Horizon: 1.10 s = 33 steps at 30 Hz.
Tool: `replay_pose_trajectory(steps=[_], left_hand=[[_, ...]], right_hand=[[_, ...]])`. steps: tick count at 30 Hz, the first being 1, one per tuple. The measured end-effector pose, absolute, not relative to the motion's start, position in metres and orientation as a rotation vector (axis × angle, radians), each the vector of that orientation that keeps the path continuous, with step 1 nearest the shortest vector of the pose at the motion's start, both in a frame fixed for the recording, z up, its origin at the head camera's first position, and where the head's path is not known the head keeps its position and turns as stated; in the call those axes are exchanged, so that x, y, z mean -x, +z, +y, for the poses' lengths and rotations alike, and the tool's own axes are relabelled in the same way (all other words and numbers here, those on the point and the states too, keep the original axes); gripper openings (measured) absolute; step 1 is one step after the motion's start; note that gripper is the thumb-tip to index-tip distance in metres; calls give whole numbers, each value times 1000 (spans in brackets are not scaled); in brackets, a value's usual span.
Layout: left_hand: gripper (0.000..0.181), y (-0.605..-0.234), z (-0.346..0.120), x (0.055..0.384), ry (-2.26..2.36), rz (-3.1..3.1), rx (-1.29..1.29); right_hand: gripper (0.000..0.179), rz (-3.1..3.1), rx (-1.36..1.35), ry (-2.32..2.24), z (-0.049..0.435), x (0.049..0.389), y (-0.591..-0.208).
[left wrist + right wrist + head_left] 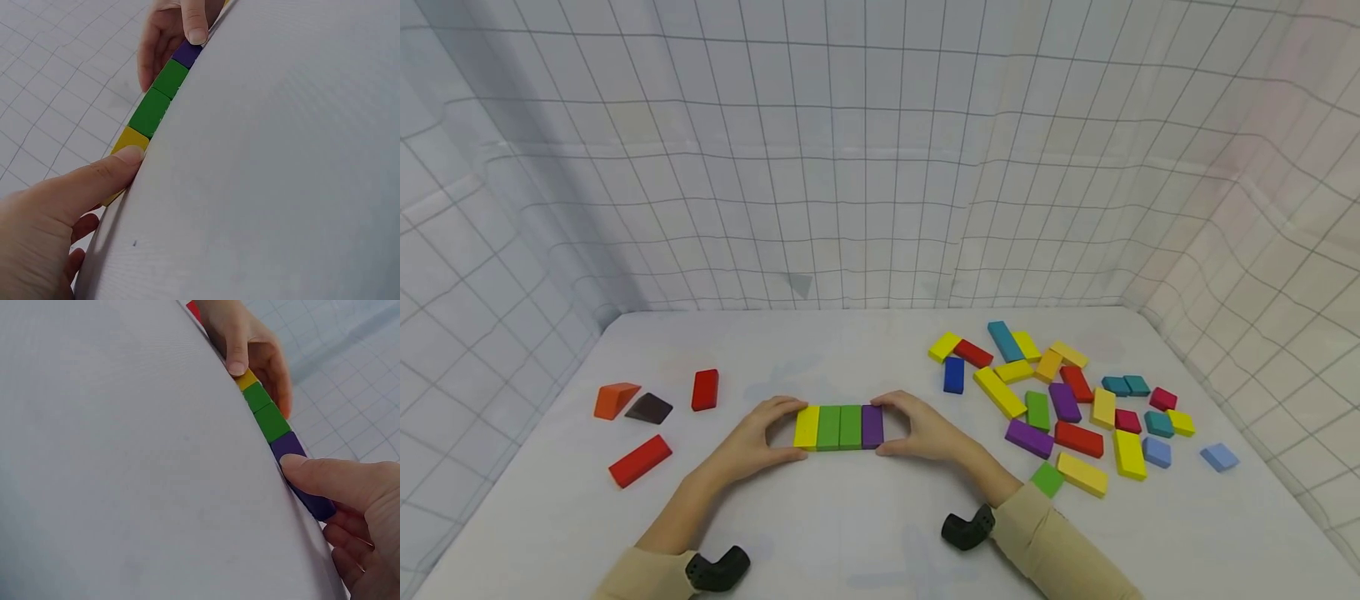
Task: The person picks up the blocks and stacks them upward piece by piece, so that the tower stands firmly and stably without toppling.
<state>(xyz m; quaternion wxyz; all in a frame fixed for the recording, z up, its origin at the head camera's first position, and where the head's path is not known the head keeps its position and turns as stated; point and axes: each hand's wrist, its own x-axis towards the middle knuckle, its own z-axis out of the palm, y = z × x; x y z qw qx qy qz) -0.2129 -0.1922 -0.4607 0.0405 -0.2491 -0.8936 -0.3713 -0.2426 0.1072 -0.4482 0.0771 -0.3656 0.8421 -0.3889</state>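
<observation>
Side by side on the white table lie a yellow block (806, 428), two green blocks (839, 428) and a purple block (872, 427), touching in a row. My left hand (745, 442) pinches the yellow block at the row's left end, thumb on the near side and fingers on the far side. At the other end, my right hand (928, 433) pinches the purple block the same way. In the left wrist view the left thumb presses the near face of the yellow block (130, 139). The right wrist view has the right thumb on the purple block (303, 481).
Left of the row are two red blocks (705, 390), an orange wedge (616, 400) and a dark brown wedge (650, 408). Many coloured blocks, including a long yellow block (999, 393) and a blue block (953, 375), lie scattered at right. Grid-patterned white sheets (880, 167) surround the table.
</observation>
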Motion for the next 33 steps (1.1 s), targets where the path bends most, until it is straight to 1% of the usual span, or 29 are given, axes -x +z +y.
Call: replay_pose_trajectory(steps=[3, 5, 9, 12, 17, 20, 26, 33], left_hand=[[64, -460, -192, 212, -1142, -2727, 774], [64, -460, -192, 212, -1143, -2725, 781], [64, -461, -192, 213, -1148, -2716, 796], [63, -461, -192, 213, -1141, -2715, 790], [63, -461, -193, 212, -1136, -2722, 780], [63, -461, -193, 212, -1144, -2725, 782], [62, -461, -193, 212, -1133, -2723, 789], [62, -461, -194, 212, -1127, -2710, 804]], right_hand=[[65, 2498, 1087, -1142, 113, 247, -444], [64, 2483, 1080, -1170, 122, 254, -438], [51, 2608, 970, -1222, 152, 275, -423], [43, 2736, 861, -1179, 175, 291, -417], [41, 2745, 770, -1031, 200, 307, -418], [43, 2720, 762, -966, 206, 311, -421], [41, 2729, 786, -899, 206, 312, -420], [33, 2769, 743, -899, 201, 310, -424]])
